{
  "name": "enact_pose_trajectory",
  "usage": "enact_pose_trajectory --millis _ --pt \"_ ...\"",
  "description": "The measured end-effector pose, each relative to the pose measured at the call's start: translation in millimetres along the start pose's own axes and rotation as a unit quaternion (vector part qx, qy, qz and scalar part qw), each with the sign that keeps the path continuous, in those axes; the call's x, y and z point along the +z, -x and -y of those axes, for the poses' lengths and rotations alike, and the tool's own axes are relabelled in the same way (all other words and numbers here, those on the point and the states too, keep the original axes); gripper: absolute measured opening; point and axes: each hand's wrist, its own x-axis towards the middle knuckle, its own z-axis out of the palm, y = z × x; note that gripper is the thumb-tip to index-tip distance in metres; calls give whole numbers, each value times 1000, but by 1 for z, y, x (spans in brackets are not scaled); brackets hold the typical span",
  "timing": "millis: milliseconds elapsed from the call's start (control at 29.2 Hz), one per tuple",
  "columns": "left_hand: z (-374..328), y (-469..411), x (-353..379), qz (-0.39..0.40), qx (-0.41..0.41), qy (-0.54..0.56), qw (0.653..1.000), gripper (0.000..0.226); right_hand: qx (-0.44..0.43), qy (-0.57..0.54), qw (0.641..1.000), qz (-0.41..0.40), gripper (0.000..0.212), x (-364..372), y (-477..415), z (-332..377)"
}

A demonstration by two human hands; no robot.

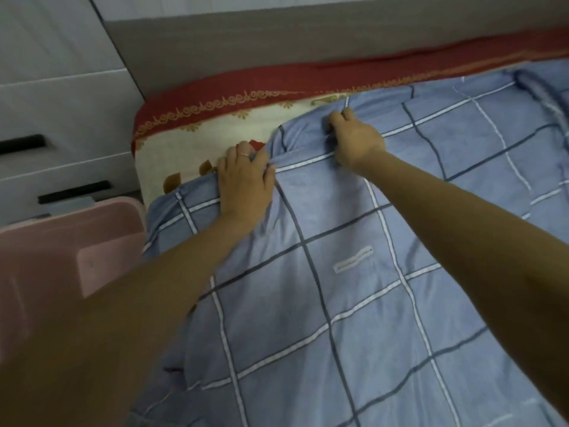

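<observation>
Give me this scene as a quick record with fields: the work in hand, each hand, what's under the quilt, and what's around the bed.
work: top edge of the blue checked quilt being handled, probably straightened
left hand: grips the quilt's edge, ring on one finger
right hand: grips a bunch of fabric farther along the same edge
under the quilt: cream and red patterned bedding, showing beyond the edge
behind the bed: grey headboard
left of the bed: pink plastic bin, white drawers

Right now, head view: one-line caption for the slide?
Left hand and right hand grip the top edge of a blue checked quilt lying over red-and-cream bedding.
</observation>
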Motion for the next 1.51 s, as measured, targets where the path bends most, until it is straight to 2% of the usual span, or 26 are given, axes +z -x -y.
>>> enact_pose_trajectory --millis 69,137,274,343,480,617,651,754,823,891,960,994,1028,1097,1234,1303,1371,1440,1508 --pt "12 -11 -10 8 31 4 999 22 26 -1 1000 8 30 1 -2 -12" --pt "15 -23 -22 51 43 10 998 18 85 -21 996 8 26 1 2 -28" --pt "13 -34 -34 96 11 25 995 17 204 -180 960 -58 27 -17 5 -33" --pt "21 -42 -36 95 -10 28 995 17 201 -200 956 -77 26 -36 -10 -19" --pt "49 -55 -28 76 -2 21 997 17 181 -163 965 -99 22 -41 -49 0" --pt "65 -46 -16 67 35 -7 997 23 242 -141 960 9 33 -1 -65 3" --pt "65 -46 -13 58 32 -9 998 25 249 -132 959 13 38 8 -68 3" --pt "63 -46 -8 50 24 -9 998 25 267 -111 957 -15 42 24 -74 3" --pt "63 -48 -6 49 22 -6 999 22 284 -135 949 -29 42 26 -78 5" --pt "64 -48 -4 43 14 -10 999 20 313 -181 931 -57 46 24 -78 12" --pt "64 -47 -2 42 14 -12 999 20 339 -252 899 -118 57 18 -72 30" --pt "64 -48 -2 42 14 -6 999 21 331 -280 889 -146 62 13 -62 43" --pt "64 -49 -3 40 11 0 999 23 305 -283 895 -163 67 13 -47 61" --pt "63 -50 -5 51 1 10 999 26 226 -245 929 -163 66 22 2 102" --pt "61 -50 -7 63 -21 9 998 28 62 -129 984 -111 56 76 108 159" --pt "60 -52 -8 65 -44 15 997 35 45 -101 988 -104 59 93 118 154" --pt "59 -52 -13 71 -59 50 994 40 53 -121 985 -115 62 93 117 149" --pt "59 -44 -24 55 -92 124 986 39 52 -133 982 -123 62 92 116 148" --pt "59 -14 -43 36 -136 133 981 43 49 -136 981 -129 61 92 119 150"
